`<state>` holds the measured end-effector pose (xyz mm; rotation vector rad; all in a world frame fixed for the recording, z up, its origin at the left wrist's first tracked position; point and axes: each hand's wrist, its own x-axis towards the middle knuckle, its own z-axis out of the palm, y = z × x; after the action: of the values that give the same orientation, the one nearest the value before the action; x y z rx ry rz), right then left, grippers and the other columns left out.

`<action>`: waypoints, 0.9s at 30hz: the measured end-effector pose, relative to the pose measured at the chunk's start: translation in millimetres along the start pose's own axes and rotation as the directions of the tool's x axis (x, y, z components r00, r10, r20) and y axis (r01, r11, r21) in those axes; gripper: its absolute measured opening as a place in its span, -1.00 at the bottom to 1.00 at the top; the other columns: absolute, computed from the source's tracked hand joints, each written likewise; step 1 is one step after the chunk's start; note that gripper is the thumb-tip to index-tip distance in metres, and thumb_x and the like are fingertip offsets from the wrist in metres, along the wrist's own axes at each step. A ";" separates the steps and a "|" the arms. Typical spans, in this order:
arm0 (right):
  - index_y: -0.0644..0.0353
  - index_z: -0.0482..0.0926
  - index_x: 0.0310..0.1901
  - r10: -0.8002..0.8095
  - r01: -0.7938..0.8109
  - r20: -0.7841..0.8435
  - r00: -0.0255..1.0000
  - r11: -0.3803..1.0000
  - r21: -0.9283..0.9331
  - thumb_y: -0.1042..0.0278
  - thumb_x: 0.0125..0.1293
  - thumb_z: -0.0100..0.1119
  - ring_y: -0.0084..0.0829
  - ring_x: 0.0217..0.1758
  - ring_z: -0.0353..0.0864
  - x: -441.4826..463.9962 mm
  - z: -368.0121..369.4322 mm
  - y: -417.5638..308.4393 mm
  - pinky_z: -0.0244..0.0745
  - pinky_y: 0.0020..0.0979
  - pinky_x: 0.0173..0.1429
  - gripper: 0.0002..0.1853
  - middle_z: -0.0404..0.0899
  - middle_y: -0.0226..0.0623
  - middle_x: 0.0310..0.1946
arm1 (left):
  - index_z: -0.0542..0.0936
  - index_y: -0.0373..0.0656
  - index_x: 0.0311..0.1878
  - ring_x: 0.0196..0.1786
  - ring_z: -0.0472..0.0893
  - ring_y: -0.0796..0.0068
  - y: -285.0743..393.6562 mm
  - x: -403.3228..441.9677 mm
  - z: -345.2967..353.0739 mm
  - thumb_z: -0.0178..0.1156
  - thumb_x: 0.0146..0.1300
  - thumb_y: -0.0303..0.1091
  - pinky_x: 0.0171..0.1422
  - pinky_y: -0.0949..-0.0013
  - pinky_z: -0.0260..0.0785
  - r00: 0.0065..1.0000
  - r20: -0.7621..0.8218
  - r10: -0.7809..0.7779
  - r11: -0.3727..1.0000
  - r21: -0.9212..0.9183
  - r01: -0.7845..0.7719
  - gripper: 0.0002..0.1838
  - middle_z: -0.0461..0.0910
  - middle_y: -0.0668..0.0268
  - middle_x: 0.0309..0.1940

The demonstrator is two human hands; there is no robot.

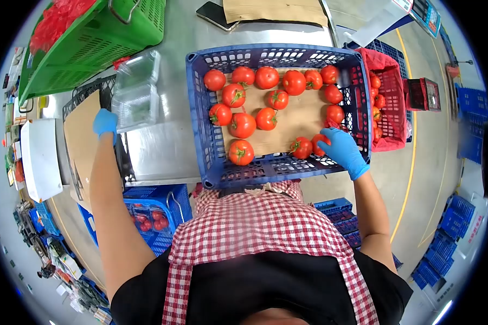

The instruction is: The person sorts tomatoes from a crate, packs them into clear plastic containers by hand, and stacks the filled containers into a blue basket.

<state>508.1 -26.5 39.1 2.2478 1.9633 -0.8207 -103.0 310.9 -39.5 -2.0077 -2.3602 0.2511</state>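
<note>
Surface (162, 154) here is shiny metal, with a big blue crate (214, 181) sitting on it right in front of the person in the checked apron (260, 227). There's a green basket (100, 51) far off to the crate's left, plus a pinkish-red crate (391, 97) with more tomatoes just past its right end. Brown cardboard (78, 143) is over by the left arm, and a couple of clear containers (135, 103) lie between the basket and the blue crate. Left hand (105, 122), blue-gloved, is at the cardboard's far edge; fingers look bunched, but can't tell if they're pinching it. Right hand (345, 153), same glove, reaches into the blue crate's near right corner, fingers curved around a tomato (318, 145), can't tell how tightly. The other tomatoes (242, 125) sit loosely spread on a brown liner (303, 119).
</note>
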 end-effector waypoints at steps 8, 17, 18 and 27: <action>0.19 0.55 0.02 -0.108 0.102 0.014 0.994 0.968 0.230 0.19 0.11 0.22 -0.07 -0.11 0.58 19.4 -1.8 -65.6 0.48 -0.19 0.00 -0.57 0.57 -0.03 -0.11 | 0.63 -0.34 -0.25 -0.17 0.65 0.05 -38.6 48.6 -3.6 0.08 0.08 -0.21 -0.11 0.13 0.48 0.914 0.386 0.124 0.922 -0.385 0.038 -0.65 0.65 -0.04 -0.25; -0.03 0.49 0.07 -0.890 0.895 0.200 0.409 0.348 -0.278 0.48 0.12 0.08 -0.25 0.03 0.52 92.4 98.4 -170.5 0.46 -0.24 0.00 -0.57 0.49 -0.29 0.05 | 0.61 -0.35 -0.16 -0.15 0.63 0.37 -53.6 -43.4 -76.0 0.01 0.19 -0.36 0.01 0.39 0.42 0.942 0.277 0.191 0.175 -0.954 0.245 -0.71 0.65 0.17 -0.25; -0.01 0.48 0.08 -0.853 0.889 0.285 0.438 0.363 -0.280 0.48 0.10 0.11 -0.24 0.05 0.51 97.3 103.7 -175.9 0.45 -0.23 0.04 -0.55 0.48 -0.29 0.07 | 0.61 -0.34 -0.16 -0.15 0.62 0.39 -45.6 -60.7 -78.8 0.01 0.19 -0.37 0.02 0.40 0.41 0.942 0.293 0.162 0.124 -0.953 0.275 -0.71 0.65 0.18 -0.26; 0.17 0.22 0.31 -0.516 -0.099 0.059 0.855 -0.051 0.994 0.65 -0.22 0.27 -0.21 0.31 0.37 51.7 -30.3 -167.7 0.21 -0.25 0.39 -0.10 0.39 -0.17 0.18 | 0.32 -0.32 0.30 -0.06 0.55 0.40 15.2 -201.1 -109.1 0.05 -0.02 -0.56 0.03 0.44 0.42 0.960 0.229 0.163 -0.309 -0.912 0.270 -0.32 0.55 0.15 -0.06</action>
<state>365.2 64.3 94.5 1.4412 1.4658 -3.3969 -40.8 126.7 81.8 -1.8918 -2.9918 -2.7039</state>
